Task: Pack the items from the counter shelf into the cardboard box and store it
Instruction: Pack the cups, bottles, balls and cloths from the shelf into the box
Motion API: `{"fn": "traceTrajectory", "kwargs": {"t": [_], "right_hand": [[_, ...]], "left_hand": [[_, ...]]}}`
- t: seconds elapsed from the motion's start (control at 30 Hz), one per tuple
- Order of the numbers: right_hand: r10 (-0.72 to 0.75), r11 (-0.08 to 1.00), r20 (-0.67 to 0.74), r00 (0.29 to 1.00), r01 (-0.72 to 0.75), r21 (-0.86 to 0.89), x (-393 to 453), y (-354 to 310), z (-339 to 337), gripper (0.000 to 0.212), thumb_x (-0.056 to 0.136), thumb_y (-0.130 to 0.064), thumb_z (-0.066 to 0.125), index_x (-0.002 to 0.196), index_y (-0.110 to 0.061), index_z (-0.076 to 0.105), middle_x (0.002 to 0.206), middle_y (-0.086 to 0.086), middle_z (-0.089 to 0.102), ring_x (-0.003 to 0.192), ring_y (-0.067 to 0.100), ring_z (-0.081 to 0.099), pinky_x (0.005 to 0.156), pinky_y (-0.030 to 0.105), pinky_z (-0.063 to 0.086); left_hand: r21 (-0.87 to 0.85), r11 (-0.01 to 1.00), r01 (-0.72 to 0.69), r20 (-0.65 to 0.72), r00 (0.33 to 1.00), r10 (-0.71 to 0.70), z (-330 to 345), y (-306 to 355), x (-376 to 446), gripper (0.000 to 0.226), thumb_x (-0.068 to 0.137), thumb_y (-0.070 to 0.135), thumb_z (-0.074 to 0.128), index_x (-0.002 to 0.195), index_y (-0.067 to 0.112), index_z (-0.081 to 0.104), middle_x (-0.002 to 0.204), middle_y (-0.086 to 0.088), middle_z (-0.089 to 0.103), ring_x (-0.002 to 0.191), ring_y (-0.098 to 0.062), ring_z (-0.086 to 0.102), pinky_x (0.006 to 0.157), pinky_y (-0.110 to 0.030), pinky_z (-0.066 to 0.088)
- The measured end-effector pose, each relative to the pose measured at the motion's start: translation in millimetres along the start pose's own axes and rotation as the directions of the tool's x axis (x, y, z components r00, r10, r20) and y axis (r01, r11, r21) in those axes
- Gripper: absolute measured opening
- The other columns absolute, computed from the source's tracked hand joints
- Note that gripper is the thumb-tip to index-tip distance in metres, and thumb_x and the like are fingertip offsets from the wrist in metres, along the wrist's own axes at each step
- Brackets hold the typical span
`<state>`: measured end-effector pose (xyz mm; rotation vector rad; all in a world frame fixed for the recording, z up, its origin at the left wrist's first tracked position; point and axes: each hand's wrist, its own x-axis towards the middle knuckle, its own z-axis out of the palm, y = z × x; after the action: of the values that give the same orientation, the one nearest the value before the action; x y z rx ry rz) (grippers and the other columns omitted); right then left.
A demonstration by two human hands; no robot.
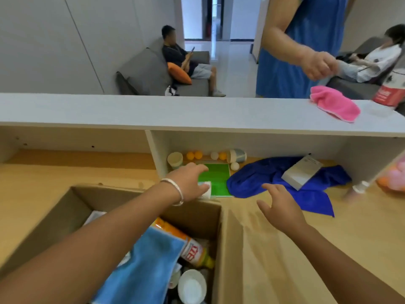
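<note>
Left hand (190, 181), with a bracelet at the wrist, is reached over the box's far wall, and a small white object (206, 189) is pinched beneath its curled fingers; what the object is cannot be told. Right hand (278, 200) is held spread, fingers relaxed and apart, above the tabletop (285, 249), with nothing gripped.

Just beyond the left hand, a green sheet (217, 178) is laid flat in the shelf (263, 145). Behind the sheet, a cup (175, 160), orange balls (194, 155), white balls (235, 166) and a tipped mug (237, 155) are seen along the back wall. Directly ahead of the right hand, a blue cloth (263, 178) is spread, with a grey packet (301, 172) resting on it.

Below and near the left forearm, the box (228, 238) is seen open, with a bottle (192, 246), a light blue cloth (149, 266) and a white bowl (191, 286) inside.
</note>
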<state>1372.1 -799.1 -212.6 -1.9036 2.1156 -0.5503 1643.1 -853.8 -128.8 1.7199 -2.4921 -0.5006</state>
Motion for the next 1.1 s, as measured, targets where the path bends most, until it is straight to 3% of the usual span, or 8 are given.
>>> {"fn": "traceTrajectory", "kwargs": {"t": [0.1, 0.23, 0.4, 0.57, 0.73, 0.83, 0.93, 1.1], "right_hand": [[-0.022, 0.998, 0.1, 0.995, 0.027, -0.055, 34.5, 26.6, 8.9, 0.063, 0.089, -0.041, 0.059, 0.144, -0.023, 0.034, 0.144, 0.002, 0.04, 0.127, 0.021, 0.043, 0.095, 0.037, 0.044], [-0.073, 0.988, 0.198, 0.978, 0.098, -0.12, 81.3, 51.1, 31.6, 0.069, 0.087, -0.044, 0.056, 0.146, -0.022, 0.029, 0.15, 0.006, 0.033, 0.134, 0.024, 0.035, 0.101, 0.04, 0.042], [-0.078, 0.955, 0.326, 0.942, 0.164, -0.247, 132.1, 65.8, 66.3, 0.078, 0.085, -0.054, 0.055, 0.149, -0.027, 0.018, 0.156, 0.006, 0.019, 0.142, 0.026, 0.017, 0.108, 0.047, 0.033], [-0.074, 0.923, 0.418, 0.905, 0.22, -0.314, 163.1, 69.7, 90.6, 0.084, 0.085, -0.057, 0.054, 0.15, -0.033, 0.007, 0.16, 0.004, 0.003, 0.146, 0.029, 0.001, 0.11, 0.053, 0.026], [-0.086, 0.867, 0.437, 0.895, 0.284, -0.41, 151.3, 74.9, 104.1, 0.053, 0.092, -0.043, 0.049, 0.139, -0.027, 0.032, 0.148, 0.007, 0.023, 0.131, 0.032, 0.024, 0.096, 0.039, 0.044], [-0.091, 0.863, 0.438, 0.895, 0.29, -0.413, 141.7, 72.9, 107.1, 0.028, 0.095, -0.024, 0.043, 0.123, -0.019, 0.047, 0.13, 0.008, 0.039, 0.114, 0.029, 0.039, 0.089, 0.036, 0.045], [-0.11, 0.918, 0.411, 0.905, 0.251, -0.307, 134.1, 64.6, 97.7, 0.02, 0.092, -0.024, 0.046, 0.106, -0.014, 0.057, 0.116, 0.007, 0.049, 0.104, 0.027, 0.047, 0.081, 0.034, 0.042], [-0.204, 0.979, 0.116, 0.972, 0.202, 0.028, 118.9, 28.3, 59.3, 0.013, 0.08, -0.024, 0.06, 0.077, -0.016, 0.051, 0.087, 0.001, 0.047, 0.078, 0.019, 0.046, 0.065, 0.032, 0.037]], "left_hand": [[0.076, 0.987, 0.144, 0.181, 0.971, -0.156, 28.2, 11.5, 56.2, 0.069, 0.089, 0.045, 0.058, 0.148, 0.021, 0.031, 0.148, -0.011, 0.038, 0.13, -0.031, 0.044, 0.105, -0.041, 0.04], [0.184, 0.955, 0.234, 0.286, 0.916, -0.28, 56.4, 4.7, 107.1, 0.078, 0.087, 0.045, 0.06, 0.151, 0.021, 0.024, 0.152, -0.014, 0.032, 0.133, -0.033, 0.04, 0.105, -0.041, 0.04], [0.359, 0.923, 0.141, 0.466, 0.83, -0.308, 76.5, -11.9, 150.3, 0.097, 0.077, 0.037, 0.075, 0.152, 0.023, 0.016, 0.155, -0.016, 0.025, 0.135, -0.035, 0.039, 0.104, -0.043, 0.043], [0.42, 0.907, 0.016, 0.554, 0.787, -0.271, 90.4, -16.2, 175.3, 0.103, 0.071, 0.034, 0.082, 0.152, 0.022, 0.019, 0.152, -0.014, 0.032, 0.133, -0.034, 0.041, 0.102, -0.041, 0.044], [0.41, 0.911, -0.043, 0.62, 0.746, -0.244, 108.5, -12.7, 172.3, 0.086, 0.076, 0.024, 0.08, 0.147, 0.013, 0.031, 0.141, -0.016, 0.046, 0.122, -0.032, 0.052, 0.092, -0.036, 0.047], [0.399, 0.916, -0.048, 0.588, 0.78, -0.215, 105.9, -12.3, 169.2, 0.078, 0.077, 0.023, 0.078, 0.142, 0.012, 0.038, 0.134, -0.013, 0.052, 0.117, -0.03, 0.055, 0.084, -0.033, 0.047], [0.358, 0.933, -0.011, 0.482, 0.859, -0.175, 92.8, -6.7, 161.1, 0.079, 0.072, 0.028, 0.079, 0.138, 0.015, 0.038, 0.129, -0.01, 0.055, 0.111, -0.03, 0.058, 0.08, -0.033, 0.048], [0.193, 0.981, 0.034, 0.22, 0.973, -0.077, 36.3, 7.0, 121.5, 0.064, 0.072, 0.034, 0.075, 0.127, 0.024, 0.043, 0.12, -0.002, 0.06, 0.103, -0.027, 0.059, 0.075, -0.033, 0.049]]}}
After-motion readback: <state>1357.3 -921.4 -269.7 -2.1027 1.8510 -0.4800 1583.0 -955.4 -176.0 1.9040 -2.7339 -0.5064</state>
